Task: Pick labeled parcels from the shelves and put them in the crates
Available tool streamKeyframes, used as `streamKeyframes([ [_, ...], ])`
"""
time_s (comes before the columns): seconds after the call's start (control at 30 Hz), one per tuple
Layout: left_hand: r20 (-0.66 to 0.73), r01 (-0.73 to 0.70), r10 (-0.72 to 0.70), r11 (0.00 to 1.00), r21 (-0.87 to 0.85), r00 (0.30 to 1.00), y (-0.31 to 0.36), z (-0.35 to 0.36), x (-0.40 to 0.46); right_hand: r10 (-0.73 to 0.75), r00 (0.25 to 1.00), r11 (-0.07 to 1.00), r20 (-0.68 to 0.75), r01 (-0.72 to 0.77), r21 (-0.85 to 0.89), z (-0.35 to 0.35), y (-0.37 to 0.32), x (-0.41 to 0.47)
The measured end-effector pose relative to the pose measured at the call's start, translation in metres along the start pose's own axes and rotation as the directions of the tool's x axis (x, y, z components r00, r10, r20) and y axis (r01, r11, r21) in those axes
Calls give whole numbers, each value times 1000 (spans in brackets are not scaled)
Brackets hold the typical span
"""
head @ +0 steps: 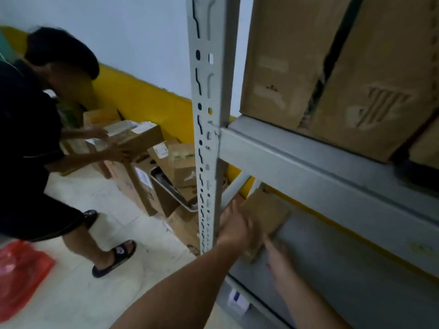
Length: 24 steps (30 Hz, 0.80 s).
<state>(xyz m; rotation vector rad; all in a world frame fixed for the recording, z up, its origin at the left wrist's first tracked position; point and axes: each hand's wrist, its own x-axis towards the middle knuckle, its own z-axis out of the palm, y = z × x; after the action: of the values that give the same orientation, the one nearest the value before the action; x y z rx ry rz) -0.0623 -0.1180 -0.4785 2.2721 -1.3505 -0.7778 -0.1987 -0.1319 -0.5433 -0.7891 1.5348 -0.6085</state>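
You were at the pick step — your left hand [234, 224] gripped the small parcel [264, 211], right hand [276, 254] spread beside it — next, lift it out.

Your hands reach plain brown flat cardboard parcel [263, 213] on pale grey metal shelf board [332, 262]. Light grey slotted steel upright post [206, 129] before you. Above, tan cardboard cartons [380, 91] with faint embossed mark. Wall white over bright yellow painted band [142, 103]. Beside you, person in black clothes, black slide sandals [114, 257]. Translucent red plastic bag [21, 276] on cream floor.
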Motion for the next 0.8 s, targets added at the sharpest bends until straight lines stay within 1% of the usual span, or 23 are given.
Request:
streamKeyframes([
  [0.07, -2, 97, -97, 995, -8, 995, 2, 8, 22, 2, 999, 1000, -44, 0, 28, 15, 2, 45],
  [0.1, 24, 167, -166, 985, -40, 986, 1, 10, 29, -30, 998, 998, -60, 33, 50, 16, 18, 87],
  [0.13, 64, 220, -215, 972, -82, 975, -3, 13, 36, -27, 999, 997, -41, 30, 72, 15, 36, 125],
  [0.17, 100, 247, -237, 962, -114, 966, -7, 15, 40, 9, 999, 995, -36, -5, 104, 14, 48, 144],
  [0.2, 126, 252, -234, 956, -151, 964, -12, 18, 39, 45, 998, 990, -54, -38, 133, 10, 54, 140],
  [0.23, 148, 237, -211, 953, -187, 966, -15, 19, 32, 57, 995, 988, -81, -44, 151, 6, 49, 112],
  [0.27, 151, 198, -169, 959, -203, 974, -19, 19, 20, 115, 991, 975, -72, -98, 200, 4, 34, 64],
  [0.3, 151, 144, -117, 973, -180, 982, -22, 19, 3, 166, 985, 951, -38, -150, 270, -1, 30, 27],
  [0.37, 120, 37, -17, 987, -159, 993, -25, 15, -31, 232, 971, 895, -53, -192, 403, -13, 23, -41],
  [0.4, 107, 1, 23, 976, -216, 994, -25, 11, -47, 236, 969, 857, -66, -176, 484, -22, 30, -62],
  [0.47, 165, 12, 56, 922, -387, 985, -25, -6, -77, 216, 973, 778, -86, -118, 617, -37, 35, -113],
  [0.5, 246, 87, 33, 883, -461, 969, -23, -20, -91, 222, 970, 739, -96, -103, 666, -42, 40, -131],
  [0.53, 355, 193, 2, 837, -512, 935, -23, -31, -101, 211, 973, 720, -95, -89, 688, -45, 44, -151],
  [0.57, 468, 269, 22, 793, -546, 883, -22, -43, -112, 193, 976, 704, -99, -68, 707, -46, 49, -172],
  [0.6, 559, 314, 81, 757, -573, 825, -20, -56, -124, 201, 978, 668, -51, -99, 738, -47, 51, -190],
  [0.63, 639, 363, 130, 731, -578, 758, -19, -68, -132, 197, 979, 654, -47, -96, 751, -44, 51, -205],
  [0.67, 684, 391, 169, 713, -582, 710, -19, -77, -139, 183, 983, 616, -10, -107, 780, -42, 48, -218],
  [0.7, 689, 418, 204, 665, -619, 696, -20, -84, -144, 162, 986, 632, -34, -77, 771, -39, 49, -225],
  [0.73, 688, 463, 228, 593, -659, 689, -22, -91, -149, 134, 989, 651, -61, -41, 758, -34, 47, -237],
  [0.77, 687, 496, 246, 534, -685, 684, -29, -93, -152, 137, 988, 719, -78, -45, 694, -31, 45, -246],
  [0.8, 690, 513, 267, 504, -695, 673, -33, -96, -157, 124, 989, 749, -81, -39, 662, -28, 42, -250],
])
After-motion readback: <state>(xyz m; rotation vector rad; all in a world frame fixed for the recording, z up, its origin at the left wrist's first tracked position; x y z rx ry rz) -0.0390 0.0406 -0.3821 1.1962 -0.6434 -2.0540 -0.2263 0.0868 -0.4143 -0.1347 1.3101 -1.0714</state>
